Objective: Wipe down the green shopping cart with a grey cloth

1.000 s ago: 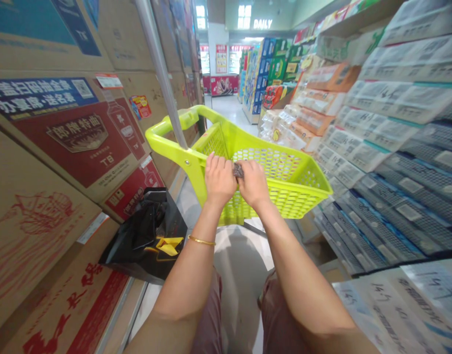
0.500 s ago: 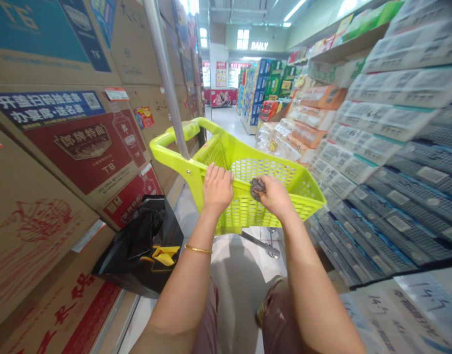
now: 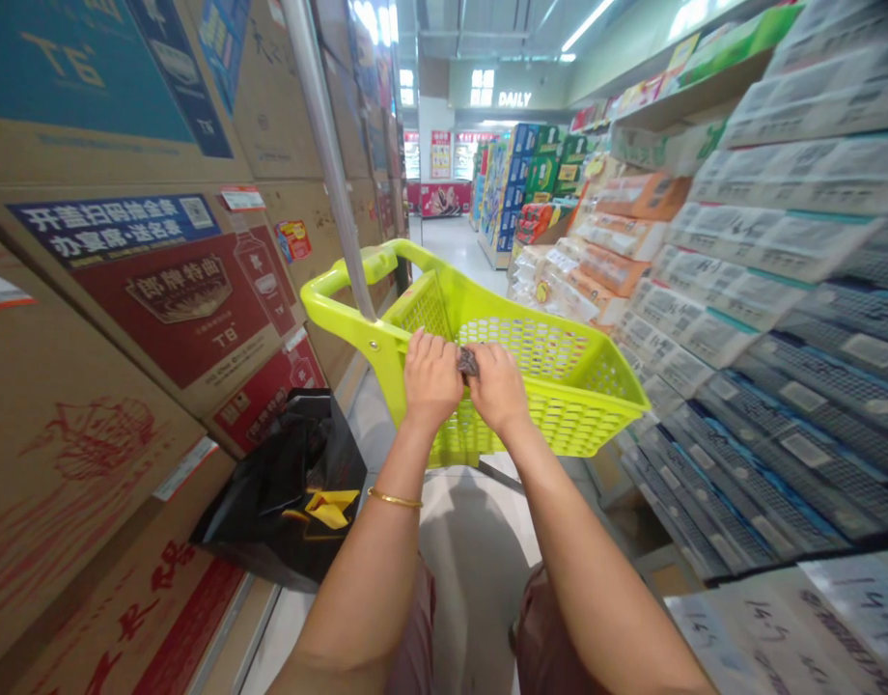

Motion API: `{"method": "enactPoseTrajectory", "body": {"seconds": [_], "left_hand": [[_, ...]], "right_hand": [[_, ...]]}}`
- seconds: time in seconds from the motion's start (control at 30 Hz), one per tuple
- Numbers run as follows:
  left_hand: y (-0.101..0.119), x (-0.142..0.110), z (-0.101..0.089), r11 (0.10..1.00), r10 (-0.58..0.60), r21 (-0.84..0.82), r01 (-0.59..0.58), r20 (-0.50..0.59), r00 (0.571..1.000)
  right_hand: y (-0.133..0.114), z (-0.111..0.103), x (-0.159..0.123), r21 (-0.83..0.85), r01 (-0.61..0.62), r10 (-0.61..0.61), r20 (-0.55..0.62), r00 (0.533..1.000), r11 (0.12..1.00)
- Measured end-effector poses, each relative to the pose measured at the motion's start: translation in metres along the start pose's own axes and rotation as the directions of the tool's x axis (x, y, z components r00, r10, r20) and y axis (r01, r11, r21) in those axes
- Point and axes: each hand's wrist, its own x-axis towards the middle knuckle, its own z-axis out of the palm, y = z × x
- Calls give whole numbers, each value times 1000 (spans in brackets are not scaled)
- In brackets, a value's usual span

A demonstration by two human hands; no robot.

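A lime-green shopping cart (image 3: 538,425) with perforated sides stands in front of me, its long side facing me. My left hand (image 3: 433,379) is closed over the near rim of the basket, fingers curled across the top. Right beside it, my right hand (image 3: 496,386) grips a crumpled dark grey-brown cloth (image 3: 468,361) against the same rim. Only a small bunch of the cloth shows between the two hands. A metal pole (image 3: 332,164) rises from the cart near its handle (image 3: 339,294).
Cardboard cartons (image 3: 176,309) are stacked along the left. A black bag (image 3: 299,492) with a yellow piece sits by them on the left. Packs of tissue paper (image 3: 769,241) pile up on the right. An aisle floor (image 3: 455,236) runs ahead beyond the cart.
My right hand, with the cloth, slid right along the rim half a second ago and is now back against my left hand. My left hand stays on the rim.
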Motion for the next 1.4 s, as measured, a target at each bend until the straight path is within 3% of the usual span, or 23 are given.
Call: {"method": "enactPoseTrajectory", "body": {"seconds": [0.17,0.4,0.5,0.63,0.73,0.8,0.97,1.2,1.4], "left_hand": [[-3,0,-1,999,23,-39,-22,30,999],[-1,1,-2,997,-8,-71,12,59,998],[2,1,0,998,-27,-52,29,30,999],[4,1,3,999,-31,-24,31,8,999],[2,1,4,1000,-20,-11,20,13,1000],[0,2,4,1000,-10,-11,10,11,1000],[-9,4,4,999,34,-27,-33,18,999],[-13,7,5,999,44,-25,-43,23,999],[-6,5,8,999,-11,-47,12,22,1000]], "right_hand": [[21,-13,-2,-56,-4,8,76,997,998],[53,-36,-14,-170,-118,145,152,978,978],[47,-33,-13,-186,-120,145,127,981,975],[19,-12,-4,-80,-25,27,32,999,997],[2,1,2,-40,-21,18,-57,998,999],[0,3,5,-30,-5,3,-55,998,1000],[21,-6,5,-29,41,-40,38,998,999],[69,-29,-12,-127,-75,93,142,985,989],[64,-34,-15,-202,-154,182,131,974,967]]}}
